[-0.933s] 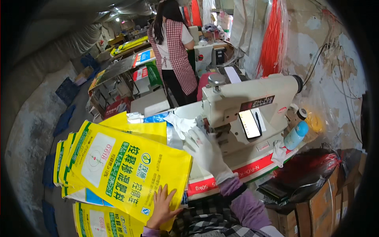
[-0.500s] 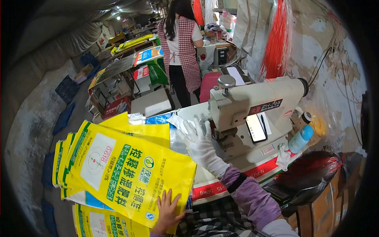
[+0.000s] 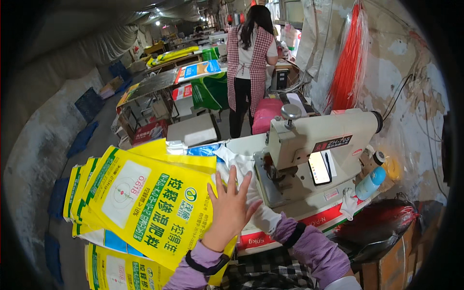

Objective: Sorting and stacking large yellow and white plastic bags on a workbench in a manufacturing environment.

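My bare left hand [image 3: 230, 205] is raised with its fingers spread, over the right edge of the top yellow printed bag [image 3: 145, 193]. It overlaps my right hand [image 3: 258, 209], which wears a white glove. The right hand's fingers are largely hidden, so I cannot tell whether they grip anything. Crumpled white cloth [image 3: 236, 160], perhaps another glove, lies just beyond the hands at the machine bed. The yellow bags lie fanned in a stack to the left. A cream sewing machine [image 3: 319, 135] stands right of my hands.
A phone [image 3: 319, 168] and a pen lie on the machine table beside a light-blue bottle [image 3: 370, 182]. Red strands [image 3: 345, 67] hang on the right wall. Farther off, a person in a checked apron [image 3: 249, 67] stands near a table with more bags. Blue crates [image 3: 89, 104] line the left wall.
My left hand has lifted off the bag's lower corner and moved up and right, in front of the gloved right hand. The view has shifted left, and the person farther off appears more to the right.
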